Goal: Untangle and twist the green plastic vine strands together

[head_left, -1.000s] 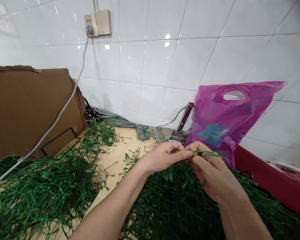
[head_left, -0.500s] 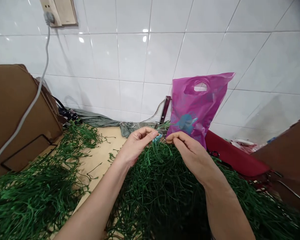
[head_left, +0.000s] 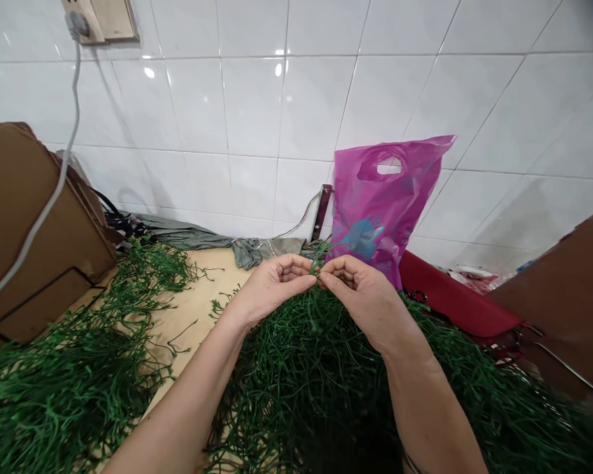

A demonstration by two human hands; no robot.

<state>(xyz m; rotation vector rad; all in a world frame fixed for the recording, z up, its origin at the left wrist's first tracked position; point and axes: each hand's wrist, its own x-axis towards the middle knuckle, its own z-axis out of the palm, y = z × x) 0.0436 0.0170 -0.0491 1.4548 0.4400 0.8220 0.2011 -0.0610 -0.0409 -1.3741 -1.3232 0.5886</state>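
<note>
My left hand (head_left: 277, 283) and my right hand (head_left: 358, 289) meet at the centre, fingertips nearly touching. Between them a thin green stem (head_left: 314, 266) shows, and both hands pinch it with thumb and fingers. Under the hands lies a large heap of green plastic-looking stems (head_left: 321, 355), dark in shadow toward the bottom. A purple bag (head_left: 390, 197) with a blue print stands right behind my right hand, against the wall.
Another pile of green stems (head_left: 69, 382) is on the tan surface (head_left: 197, 289) at left. Cardboard boxes (head_left: 39, 217) flank both sides. A red bag (head_left: 454, 303) lies at right. Grey cloth (head_left: 192, 234) runs along the tiled wall; a cable (head_left: 69, 145) hangs at left.
My right hand has closed in on my left hand, and their fingertips now meet. The blue piece seen at my left fingertips no longer shows. The view has shifted slightly.
</note>
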